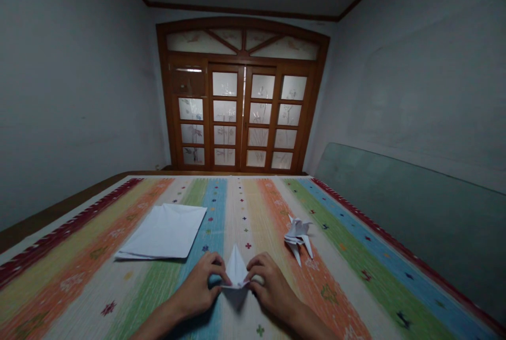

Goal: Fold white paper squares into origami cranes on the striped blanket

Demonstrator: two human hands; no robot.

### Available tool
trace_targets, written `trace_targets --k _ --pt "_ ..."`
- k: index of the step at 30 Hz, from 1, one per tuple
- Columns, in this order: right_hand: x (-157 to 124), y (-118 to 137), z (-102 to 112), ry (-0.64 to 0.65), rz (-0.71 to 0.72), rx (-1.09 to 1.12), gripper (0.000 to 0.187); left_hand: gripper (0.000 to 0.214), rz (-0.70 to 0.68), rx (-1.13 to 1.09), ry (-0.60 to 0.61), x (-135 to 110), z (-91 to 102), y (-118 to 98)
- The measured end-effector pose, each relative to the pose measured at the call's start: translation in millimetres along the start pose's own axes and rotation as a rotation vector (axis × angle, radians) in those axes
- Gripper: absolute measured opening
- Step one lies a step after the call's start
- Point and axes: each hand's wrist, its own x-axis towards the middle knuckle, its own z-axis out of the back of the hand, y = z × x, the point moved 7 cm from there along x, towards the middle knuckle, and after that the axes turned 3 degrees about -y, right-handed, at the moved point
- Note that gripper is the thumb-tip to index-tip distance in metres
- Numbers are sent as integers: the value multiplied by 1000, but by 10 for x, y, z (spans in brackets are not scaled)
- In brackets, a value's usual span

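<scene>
Between my two hands is a small piece of folded white paper point(236, 269), its pointed tip facing away from me and a crease running down its middle. My left hand point(205, 282) pinches its left corner between thumb and fingers. At the opposite corner, my right hand point(266, 279) grips the paper the same way. The near edge looks raised a little off the cloth, with a shadow below it. To the right of my right hand lie folded white paper figures point(298, 234) with pointed ends, close together or overlapping.
A stack of white paper sheets point(166, 232) lies on the left of the table. A striped tablecloth point(253, 208) with small motifs covers the tabletop. Beyond stand wooden doors with glass panes point(243, 118). A pale green panel point(403, 197) runs along the right side.
</scene>
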Motion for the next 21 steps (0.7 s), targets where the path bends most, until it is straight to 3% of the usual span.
trace_targets --k 3,7,9,13,17,21 --pt "-4 30 24 47 55 5 31 29 -11 16 -1 -13 20 -34" --pt "-13 95 64 102 96 -21 39 10 37 53 -26 -17 -10 -48" --pt "-13 123 75 94 89 -26 34 8 59 74 -48 -18 -31 -41" --pt "-1 107 51 37 -3 -37 13 16 81 114 -64 -27 -66 -14" --pt "2 18 43 -36 -118 -136 25 37 127 178 -135 -39 -26 30" --pt "-13 -55 42 -59 -177 -198 28 35 181 237 -159 -44 -14 75"
